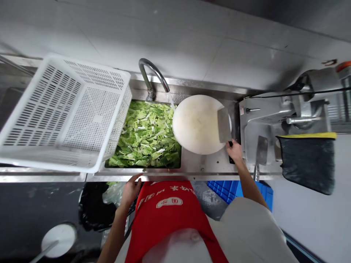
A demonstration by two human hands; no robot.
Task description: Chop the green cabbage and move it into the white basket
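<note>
A cleaver [224, 125] lies with its wide blade over the right part of a round white cutting board [197, 124]; my right hand [234, 150] is closed on its dark handle. My left hand [132, 188] hangs by the counter's front edge, below the sink, with its fingers partly spread and nothing visible in them. Chopped green leaves [149, 135] fill the sink left of the board. Water runs from the curved faucet [155, 71] down between the leaves and the board.
A large white slotted basket [90, 124] stands tilted at the left. Further right are a second cleaver [261, 149], a metal basin [249, 135] and a dark cloth [308, 160]. A black bag [94, 206] and a blue crate [226, 190] are below the counter.
</note>
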